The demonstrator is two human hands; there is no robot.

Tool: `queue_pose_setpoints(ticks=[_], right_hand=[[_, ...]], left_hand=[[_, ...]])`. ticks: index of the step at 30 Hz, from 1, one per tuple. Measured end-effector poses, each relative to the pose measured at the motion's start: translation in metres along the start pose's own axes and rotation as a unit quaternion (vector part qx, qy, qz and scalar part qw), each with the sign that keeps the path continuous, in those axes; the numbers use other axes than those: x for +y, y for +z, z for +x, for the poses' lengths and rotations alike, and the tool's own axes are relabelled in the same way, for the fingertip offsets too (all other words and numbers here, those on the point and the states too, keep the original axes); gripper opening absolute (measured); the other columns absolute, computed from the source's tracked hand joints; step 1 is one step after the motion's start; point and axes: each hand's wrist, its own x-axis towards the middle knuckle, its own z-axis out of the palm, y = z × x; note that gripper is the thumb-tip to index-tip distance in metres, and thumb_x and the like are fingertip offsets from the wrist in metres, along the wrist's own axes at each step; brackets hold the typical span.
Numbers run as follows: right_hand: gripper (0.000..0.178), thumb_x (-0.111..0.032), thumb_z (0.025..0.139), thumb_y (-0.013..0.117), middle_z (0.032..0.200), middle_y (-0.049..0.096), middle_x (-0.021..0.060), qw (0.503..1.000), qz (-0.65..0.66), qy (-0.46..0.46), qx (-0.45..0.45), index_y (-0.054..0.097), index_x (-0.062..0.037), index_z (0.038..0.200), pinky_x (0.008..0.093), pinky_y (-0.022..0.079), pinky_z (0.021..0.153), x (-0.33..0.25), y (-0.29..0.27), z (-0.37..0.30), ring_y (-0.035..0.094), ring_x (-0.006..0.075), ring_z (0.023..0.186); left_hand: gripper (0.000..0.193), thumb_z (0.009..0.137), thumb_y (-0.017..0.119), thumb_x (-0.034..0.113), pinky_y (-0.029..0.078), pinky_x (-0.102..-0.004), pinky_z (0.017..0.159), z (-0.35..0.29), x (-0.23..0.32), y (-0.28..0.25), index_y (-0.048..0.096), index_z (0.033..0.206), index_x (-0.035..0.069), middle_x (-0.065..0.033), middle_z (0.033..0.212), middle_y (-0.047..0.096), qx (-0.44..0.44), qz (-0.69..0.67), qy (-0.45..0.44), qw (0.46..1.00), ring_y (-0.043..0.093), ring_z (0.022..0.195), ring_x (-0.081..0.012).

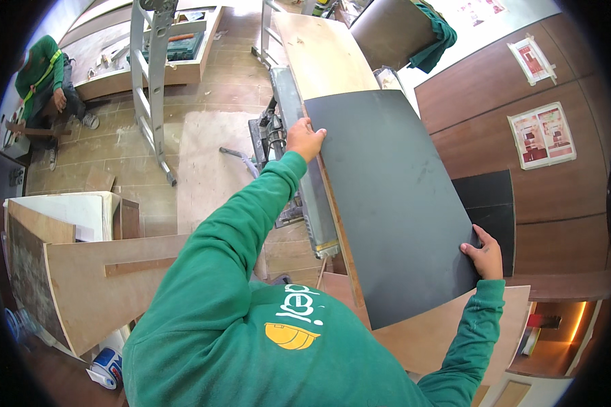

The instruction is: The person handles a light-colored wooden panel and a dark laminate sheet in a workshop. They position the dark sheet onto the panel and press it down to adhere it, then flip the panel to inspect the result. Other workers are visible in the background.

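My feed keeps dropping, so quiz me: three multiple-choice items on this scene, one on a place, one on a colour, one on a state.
1. Where is the left hand?
A. On the dark sheet's far left corner
B. On the ladder
C. On the floor

2. What colour is the sheet?
A. White
B. Dark grey
C. Red

3. How does the right hand stand?
A. Hanging free
B. Gripping the sheet's near right edge
C. Holding a hammer

Answers: 1 A, the fingers rest on that corner beside the metal rail. 2 B, it is a flat dark grey. 3 B, the fingers curl over the edge.
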Motion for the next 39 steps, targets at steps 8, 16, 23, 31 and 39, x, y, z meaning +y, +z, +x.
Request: queue_pose_setpoints(ticks=[8,16,23,31,39], right_hand=[[0.069,-0.015,0.069,0.079,0.123,0.067,0.022,1.0,0.019,0.0,-0.002,0.058,0.0067,0.131,0.0339,0.045,0.102,0.013,0.003,0.008,0.063,0.0287,0.116],[0.069,-0.014,0.069,0.079,0.124,0.066,0.0227,1.0,0.026,0.01,-0.009,0.058,0.0065,0.132,0.0343,0.044,0.102,0.012,0.003,0.011,0.063,0.029,0.117],[0.07,-0.014,0.069,0.08,0.126,0.065,0.0236,1.0,0.024,-0.005,-0.012,0.058,0.006,0.132,0.0339,0.044,0.103,0.018,0.003,0.015,0.062,0.0297,0.118],[0.069,-0.013,0.069,0.079,0.128,0.064,0.0246,1.0,0.015,-0.007,-0.012,0.058,0.0069,0.132,0.0346,0.042,0.105,0.016,0.002,0.016,0.061,0.0303,0.12],[0.068,-0.014,0.07,0.078,0.128,0.064,0.0251,1.0,0.005,-0.006,-0.015,0.058,0.0079,0.131,0.0351,0.042,0.105,0.014,-0.001,0.014,0.062,0.0305,0.12]], left_hand=[[0.061,0.08,0.076,0.028,0.049,-0.0374,0.1,0.007,-0.009,0.006,0.059,0.126,-0.008,-0.025,0.118,0.067,0.018,-0.002,0.011,1.0,0.064,0.113,-0.0345],[0.061,0.079,0.076,0.029,0.05,-0.0366,0.097,0.013,-0.02,0.012,0.06,0.125,-0.008,-0.0226,0.114,0.068,0.039,0.035,0.038,0.998,0.065,0.108,-0.0323],[0.062,0.078,0.078,0.028,0.054,-0.0323,0.085,0.022,-0.032,0.021,0.06,0.127,-0.007,-0.0141,0.093,0.072,0.052,0.021,0.028,0.998,0.07,0.089,-0.0219],[0.064,0.078,0.078,0.029,0.053,-0.0339,0.09,0.018,-0.026,0.017,0.06,0.127,-0.007,-0.017,0.1,0.072,0.056,0.02,0.032,0.998,0.07,0.096,-0.026],[0.063,0.077,0.077,0.031,0.05,-0.0358,0.097,0.01,-0.01,0.008,0.061,0.124,-0.008,-0.0233,0.112,0.07,0.051,0.02,0.038,0.998,0.067,0.107,-0.0317]])
